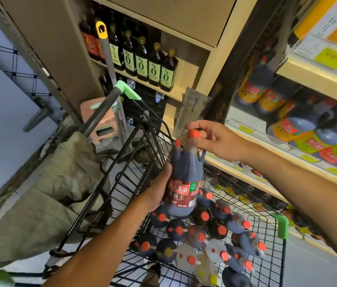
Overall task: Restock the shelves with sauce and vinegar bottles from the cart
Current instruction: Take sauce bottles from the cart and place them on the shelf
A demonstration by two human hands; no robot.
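A dark sauce bottle (182, 183) with a red cap and a red label is held upright above the wire cart (126, 179), just over the other bottles (205, 235) that are standing in it. The body of this bottle is gripped from its left side by the left hand (157, 189), whose fingers are curled around it. The cap is pinched from above between thumb and fingers of the right hand (217, 139). On the right, a shelf (277, 150) is filled with lying jugs (300, 129) with yellow and red labels. Further ahead, a row of green-label bottles (153, 69) is seen on another shelf.
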